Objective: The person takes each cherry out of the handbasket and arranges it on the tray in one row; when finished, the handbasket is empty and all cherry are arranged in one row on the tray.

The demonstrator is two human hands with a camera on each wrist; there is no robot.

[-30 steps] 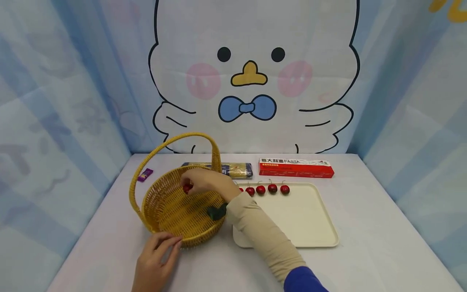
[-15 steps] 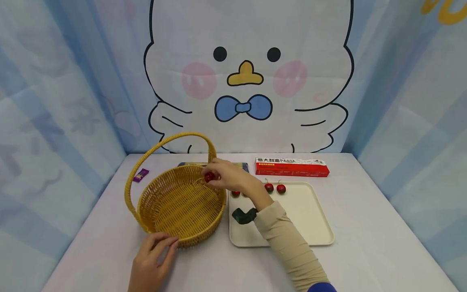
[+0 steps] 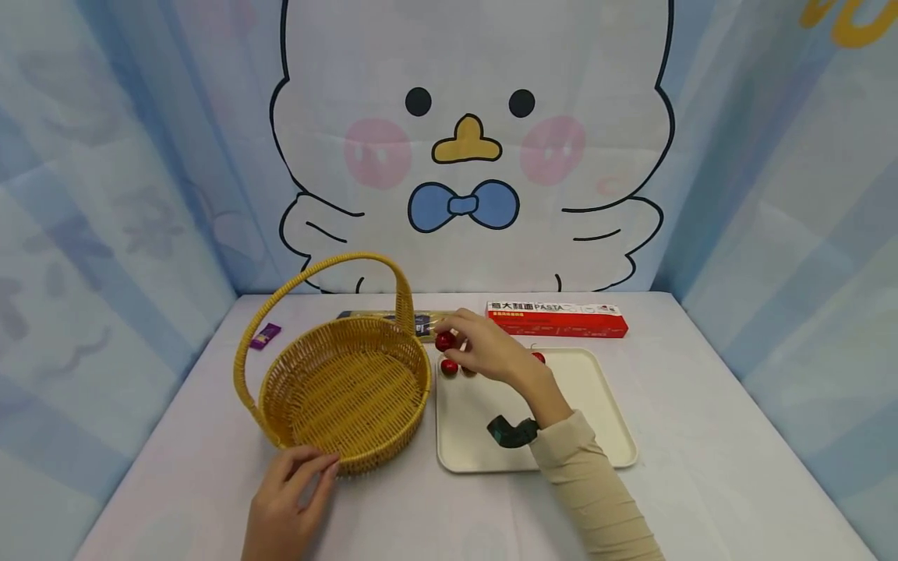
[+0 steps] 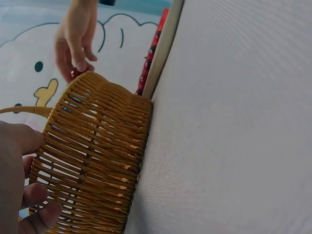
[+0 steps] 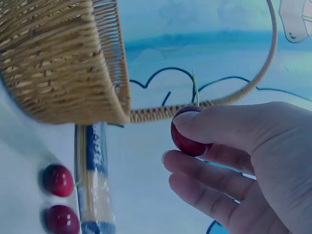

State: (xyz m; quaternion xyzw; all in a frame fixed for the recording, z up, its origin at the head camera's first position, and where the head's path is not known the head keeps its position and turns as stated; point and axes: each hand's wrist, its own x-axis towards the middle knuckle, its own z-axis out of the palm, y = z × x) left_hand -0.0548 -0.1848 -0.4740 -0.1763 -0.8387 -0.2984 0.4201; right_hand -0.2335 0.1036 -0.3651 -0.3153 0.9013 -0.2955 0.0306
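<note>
My right hand (image 3: 491, 347) pinches a dark red cherry (image 5: 187, 134) between thumb and fingers, its thin green stem pointing up. In the head view this hand overlaps the back left part of the cream tray (image 3: 484, 460), just right of the basket. My left hand (image 3: 288, 499) holds the near rim of the yellow wicker basket (image 3: 351, 397), fingertips at the edge. The basket stands upright with its tall handle raised, and nothing lies on its woven floor. Cherries lie in a row on the tray's back edge, such as one cherry (image 3: 449, 367); my right hand hides part of the row.
Behind the basket and tray lies a bag of spaghetti (image 3: 424, 323), partly hidden. A red and white pasta box (image 3: 557, 321) stands at the back right. A small purple packet (image 3: 266, 336) lies left of the basket. A cartoon curtain closes off the back.
My right hand has come out of the basket with the cherry and moved right, over the tray's back left corner. My left hand stays at the basket's rim. The view has shifted slightly.
</note>
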